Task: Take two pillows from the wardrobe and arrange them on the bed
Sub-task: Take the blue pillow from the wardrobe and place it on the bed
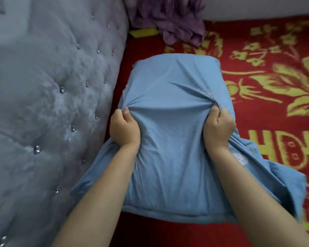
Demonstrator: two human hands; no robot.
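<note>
Bed (257,41), red-and-gold floral woven cover; grey tufted studded headboard (43,86); soft blue pillow (171,139), fabric bunched in clenched left hand (124,130) and right hand (218,130).

No readable text, label or number shows anywhere. The yellow shapes at right on the red bedspread (257,72) resemble letters. They cannot be read as words.

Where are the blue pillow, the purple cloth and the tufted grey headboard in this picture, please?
blue pillow (171,75): head view, on its smooth upper face beyond the hands.
purple cloth (169,18): head view, on the middle of the crumpled heap.
tufted grey headboard (48,86): head view, on the padded surface between buttons.
</note>
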